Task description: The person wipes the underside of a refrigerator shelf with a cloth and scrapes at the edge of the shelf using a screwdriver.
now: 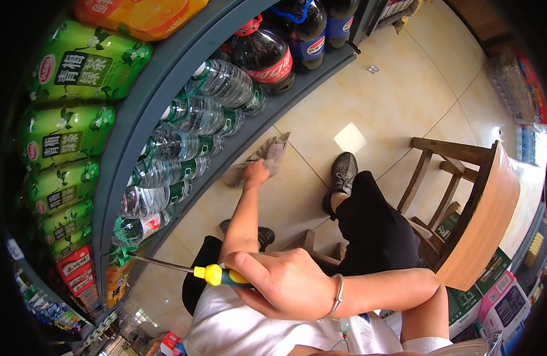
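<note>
A grey shelf [154, 65] curves along the left, a row of clear bottles [196, 115] on its lower level. To the shelf's right, well apart, stands a wooden stool [487, 202]. The right hand [291, 282], elbow bent and forearm across the body, faces the shelf, fingers curled closed. The left hand [257, 172], arm stretched downward, has its fingers bunched on a grey cloth [276, 154] just beside the shelf's lower edge. In the right hand's grip, a yellow-and-dark-handled screwdriver [213, 274] points its shaft toward the shelf.
</note>
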Tool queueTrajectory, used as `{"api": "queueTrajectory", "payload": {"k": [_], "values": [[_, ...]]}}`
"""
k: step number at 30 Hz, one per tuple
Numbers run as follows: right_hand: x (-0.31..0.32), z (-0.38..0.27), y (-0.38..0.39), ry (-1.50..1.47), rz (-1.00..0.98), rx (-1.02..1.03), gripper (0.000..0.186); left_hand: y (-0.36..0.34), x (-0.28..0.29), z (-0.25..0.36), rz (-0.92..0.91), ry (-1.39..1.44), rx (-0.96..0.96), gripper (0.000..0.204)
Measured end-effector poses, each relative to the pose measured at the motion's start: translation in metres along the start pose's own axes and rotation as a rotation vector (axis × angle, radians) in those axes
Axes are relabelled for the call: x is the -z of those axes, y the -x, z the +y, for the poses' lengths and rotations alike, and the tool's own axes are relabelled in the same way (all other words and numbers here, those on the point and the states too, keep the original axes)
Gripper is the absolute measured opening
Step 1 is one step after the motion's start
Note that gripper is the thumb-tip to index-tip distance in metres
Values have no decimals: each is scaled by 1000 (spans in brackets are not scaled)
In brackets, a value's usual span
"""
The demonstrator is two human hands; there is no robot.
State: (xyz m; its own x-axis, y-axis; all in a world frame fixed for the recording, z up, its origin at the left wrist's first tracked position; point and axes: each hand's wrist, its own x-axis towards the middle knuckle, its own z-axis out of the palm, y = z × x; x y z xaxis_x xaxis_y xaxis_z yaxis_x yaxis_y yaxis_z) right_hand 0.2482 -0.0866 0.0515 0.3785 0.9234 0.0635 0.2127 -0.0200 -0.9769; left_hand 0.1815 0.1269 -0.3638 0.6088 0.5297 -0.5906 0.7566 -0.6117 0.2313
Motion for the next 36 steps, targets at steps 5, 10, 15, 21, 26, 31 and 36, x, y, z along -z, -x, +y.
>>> {"api": "queueTrajectory", "payload": {"k": [5, 10, 15, 21, 26, 31, 36], "values": [[-8, -8, 2, -19, 146, 72, 34, 56, 57, -31, -311, 986, 230, 41], [-11, -3, -2, -3, 320, 90, 31, 168, 69, 10, -380, 1878, 151, 41], [-23, -13, -6, -24, 308, 197, 31, 213, 86, 89, -173, 2303, -79, 42], [-15, 13, 0, 52, 318, 196, 34, 206, 82, 161, -623, 2128, -191, 43], [-7, 14, -11, -5, 441, 191, 35, 227, 180, 189, 7, 1324, -139, 47], [22, 7, -3, -114, 501, 133, 34, 157, 275, 234, 1227, 214, -876, 56], [27, 7, -12, -209, 534, 72, 33, 70, 252, 225, 1240, -635, -750, 63]]}}
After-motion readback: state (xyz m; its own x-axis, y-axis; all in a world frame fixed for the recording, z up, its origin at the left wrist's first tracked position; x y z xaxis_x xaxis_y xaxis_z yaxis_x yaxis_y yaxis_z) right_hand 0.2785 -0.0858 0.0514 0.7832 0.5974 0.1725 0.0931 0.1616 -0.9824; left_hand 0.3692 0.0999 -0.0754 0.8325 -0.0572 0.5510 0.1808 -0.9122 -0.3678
